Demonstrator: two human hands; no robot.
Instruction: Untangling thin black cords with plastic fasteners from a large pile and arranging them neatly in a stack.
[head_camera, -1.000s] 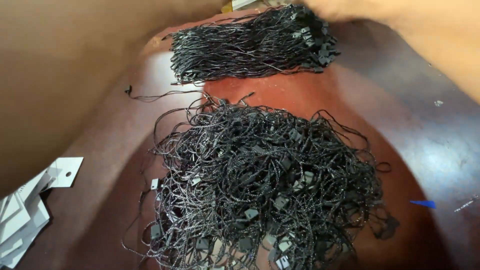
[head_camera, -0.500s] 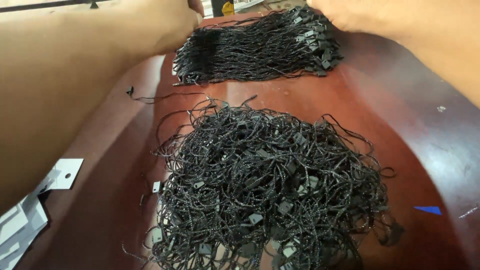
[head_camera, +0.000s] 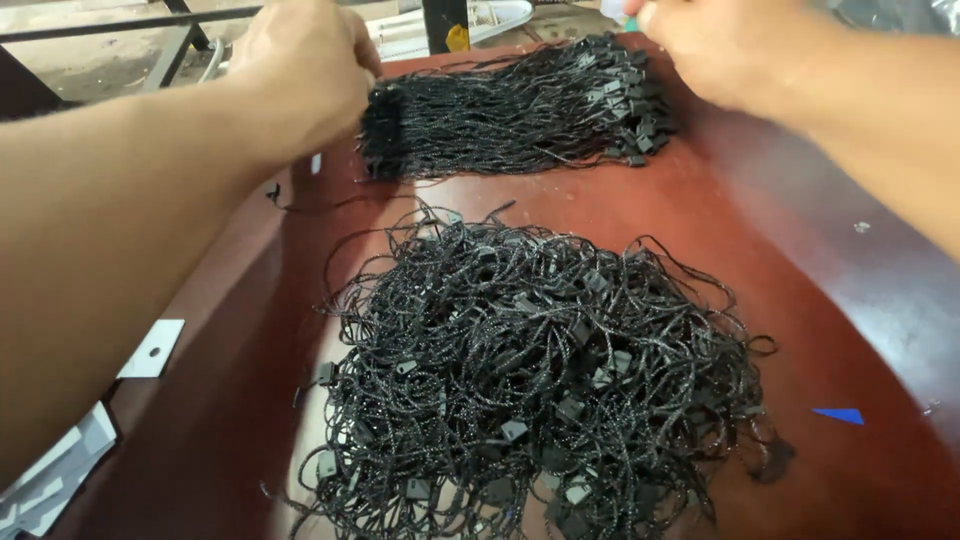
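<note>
The picture is bright with soft daylight that seems to come from the top of the frame. The dark red table (head_camera: 800, 300) shows a pale, broad glare at the right and lower left. Shadows are weak and short. The left forearm (head_camera: 120, 250) at the left edge is large and slightly soft. The tangled black cords (head_camera: 540, 380) in the centre are sharp. The corners look a little stretched.

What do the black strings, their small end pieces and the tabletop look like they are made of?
Tangled strings: likely braided black cord with a faint metallic fleck, since pale glints run along the strands. End pieces: small black blocks, probably moulded plastic, smooth and slightly shiny. Tabletop: reddish-brown, glossy, seemingly lacquered wood or laminate, since it mirrors light.
</note>
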